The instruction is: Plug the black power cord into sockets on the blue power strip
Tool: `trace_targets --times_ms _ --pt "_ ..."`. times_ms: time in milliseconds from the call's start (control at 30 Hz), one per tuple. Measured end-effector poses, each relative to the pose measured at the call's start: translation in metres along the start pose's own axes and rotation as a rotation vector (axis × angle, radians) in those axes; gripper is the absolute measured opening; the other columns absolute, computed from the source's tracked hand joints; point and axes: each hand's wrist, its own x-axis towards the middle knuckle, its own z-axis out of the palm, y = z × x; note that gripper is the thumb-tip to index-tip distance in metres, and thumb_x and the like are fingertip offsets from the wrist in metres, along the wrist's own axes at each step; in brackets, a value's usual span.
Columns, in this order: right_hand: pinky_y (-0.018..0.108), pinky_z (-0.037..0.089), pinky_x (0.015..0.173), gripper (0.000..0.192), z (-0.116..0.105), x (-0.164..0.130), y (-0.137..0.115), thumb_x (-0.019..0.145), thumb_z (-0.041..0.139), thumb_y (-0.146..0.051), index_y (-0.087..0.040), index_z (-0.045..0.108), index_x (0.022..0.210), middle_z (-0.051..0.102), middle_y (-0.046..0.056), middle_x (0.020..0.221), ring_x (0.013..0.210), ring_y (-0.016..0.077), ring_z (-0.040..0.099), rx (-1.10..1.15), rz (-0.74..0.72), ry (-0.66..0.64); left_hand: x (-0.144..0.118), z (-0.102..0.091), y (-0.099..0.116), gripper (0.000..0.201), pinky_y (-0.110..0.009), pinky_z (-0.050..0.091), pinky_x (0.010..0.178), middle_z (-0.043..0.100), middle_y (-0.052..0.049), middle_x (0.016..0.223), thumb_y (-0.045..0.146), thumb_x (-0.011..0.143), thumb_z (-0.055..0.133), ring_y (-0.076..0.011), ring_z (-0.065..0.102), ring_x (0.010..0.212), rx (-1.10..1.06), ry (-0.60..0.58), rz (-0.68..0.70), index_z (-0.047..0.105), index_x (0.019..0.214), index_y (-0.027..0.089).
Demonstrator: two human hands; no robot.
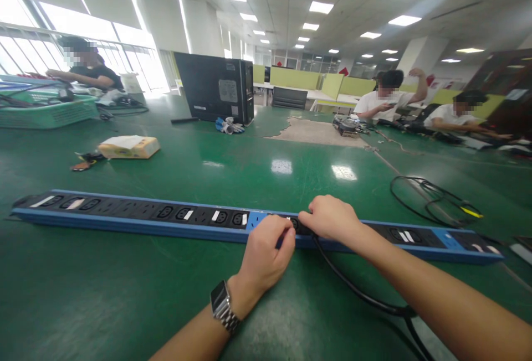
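Note:
A long blue power strip (137,227) with black socket panels and several white stickers lies across the green table. My left hand (268,253), with a watch (222,303) on its wrist, is closed, thumb against curled fingers, at the strip's middle sockets. Whatever those fingertips pinch, if anything, is hidden. Just right of it, my right hand (332,218) is curled over the strip, gripping the end of a black power cord (353,289). The cord's plug is covered by that hand. From there the cord runs down under my right forearm.
On the table (178,289) are a tissue pack (129,147), a black computer case (216,88), gloves (229,125), a green basket (54,112) and a coiled black cable (432,200). Other people sit at the left (97,73) and right (386,98).

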Motion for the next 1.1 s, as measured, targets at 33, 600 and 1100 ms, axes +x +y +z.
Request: trace_targets --times_ms 33,600,1100 --pt "0.031 0.044 0.061 0.041 0.000 0.002 0.000 0.077 0.042 -0.046 -0.020 0.075 0.079 0.072 0.013 0.085 0.077 0.0255 0.067 0.019 0.007 -0.014 -0.004 0.003 0.003 0.017 -0.025 0.039 0.064 0.057 -0.002 0.071 0.020 0.091 0.045 -0.0136 0.052 0.067 -0.019 -0.049 -0.007 0.057 0.079 0.016" --pt "0.026 0.023 0.045 0.037 0.016 0.018 0.023 0.075 0.045 -0.043 -0.019 0.061 0.052 0.052 0.000 0.049 0.047 0.0114 0.040 0.232 0.010 -0.057 -0.018 0.017 0.008 0.030 -0.025 0.025 0.054 0.043 0.004 0.056 0.022 0.087 0.048 -0.0094 0.039 0.053 -0.025 -0.334 -0.096 0.038 0.059 0.019" --pt "0.025 0.023 0.048 0.040 0.020 0.009 0.021 0.082 0.042 -0.039 -0.016 0.065 0.058 0.060 0.003 0.055 0.050 0.0110 0.043 0.205 -0.094 0.012 -0.018 0.018 0.011 0.031 -0.026 0.026 0.054 0.047 0.003 0.056 0.025 0.088 0.048 -0.0101 0.041 0.053 -0.013 -0.390 -0.091 0.040 0.059 0.019"
